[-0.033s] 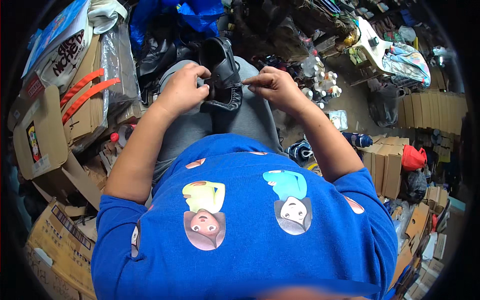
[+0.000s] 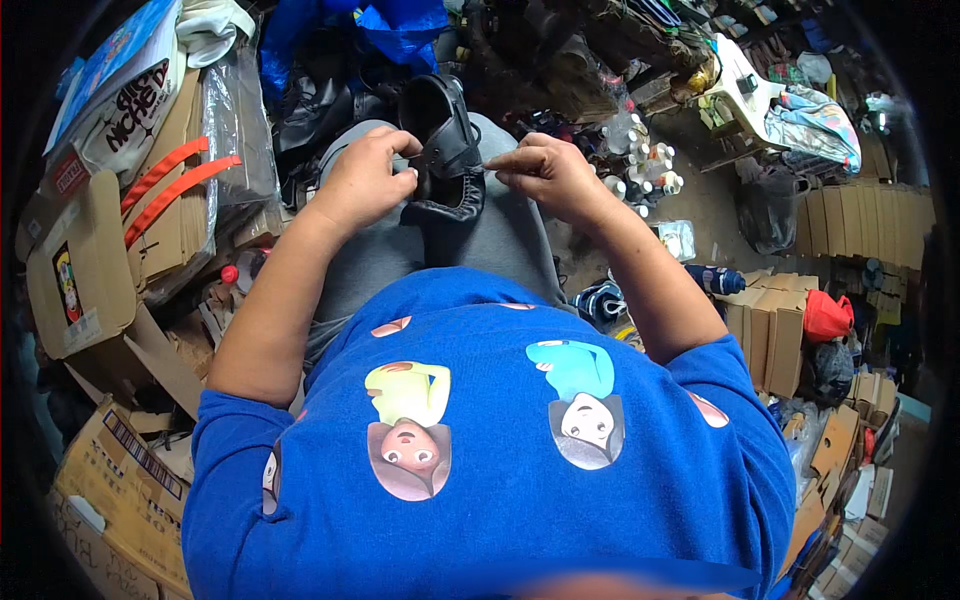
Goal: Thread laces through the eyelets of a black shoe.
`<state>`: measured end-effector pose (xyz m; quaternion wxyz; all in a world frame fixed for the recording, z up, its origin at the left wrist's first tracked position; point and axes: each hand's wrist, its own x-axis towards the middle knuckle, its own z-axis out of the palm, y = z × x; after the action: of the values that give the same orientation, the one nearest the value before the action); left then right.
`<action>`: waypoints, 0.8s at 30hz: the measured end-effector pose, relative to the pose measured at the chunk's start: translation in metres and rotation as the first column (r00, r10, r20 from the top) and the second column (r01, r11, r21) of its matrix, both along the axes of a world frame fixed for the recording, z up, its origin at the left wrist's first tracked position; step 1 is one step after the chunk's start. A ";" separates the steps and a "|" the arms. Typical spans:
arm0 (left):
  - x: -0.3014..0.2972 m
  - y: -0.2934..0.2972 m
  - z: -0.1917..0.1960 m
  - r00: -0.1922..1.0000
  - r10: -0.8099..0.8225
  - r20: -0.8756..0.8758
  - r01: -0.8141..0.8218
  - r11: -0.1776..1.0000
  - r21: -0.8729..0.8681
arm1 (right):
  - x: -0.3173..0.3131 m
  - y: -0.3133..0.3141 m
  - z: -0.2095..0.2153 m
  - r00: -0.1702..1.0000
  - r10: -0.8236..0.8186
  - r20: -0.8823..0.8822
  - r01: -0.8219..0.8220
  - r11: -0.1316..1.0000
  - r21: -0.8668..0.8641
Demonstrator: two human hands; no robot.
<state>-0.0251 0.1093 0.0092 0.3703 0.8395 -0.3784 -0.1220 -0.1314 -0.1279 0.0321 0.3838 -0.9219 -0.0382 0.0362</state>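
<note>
A black shoe [image 2: 445, 130] lies across my grey-trousered knees [image 2: 505, 210], its opening facing up. A strap crosses it, and gathered stitching runs along the end closer to me. My left hand [image 2: 368, 175] is at the shoe's left edge, with curled fingers and thumb gripping it. On the other side, my right hand [image 2: 548, 175] is closed, thumb and forefinger pinched together right beside the stitched edge. Something thin and pale shows at those fingertips, too small to make out.
Cardboard boxes [image 2: 90, 260] and two orange strips [image 2: 180, 200] are on the left. Blue plastic [image 2: 400, 30] lies beyond my knees. Several small white-capped bottles [image 2: 650, 165] stand on the floor at right, near a white chair [image 2: 738, 85] and stacked cartons [image 2: 770, 320].
</note>
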 end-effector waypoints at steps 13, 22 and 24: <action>0.000 0.000 0.026 0.982 -0.155 -0.109 0.151 0.987 -0.046 | 0.008 0.002 0.012 0.997 0.078 -0.029 -0.081 0.986 -0.146; -0.005 0.001 0.021 0.949 -0.123 -0.292 0.089 0.988 -0.126 | 0.007 0.011 0.015 0.999 0.038 0.034 -0.033 0.991 -0.127; -0.007 -0.003 0.024 0.959 -0.138 -0.246 0.125 0.990 -0.067 | 0.010 0.025 0.025 1.000 -0.012 -0.014 0.010 0.992 -0.128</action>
<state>-0.0320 0.1066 0.0337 0.4274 0.7807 -0.3869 -0.2413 -0.1219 -0.1029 0.0568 0.3243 -0.9446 -0.0278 0.0434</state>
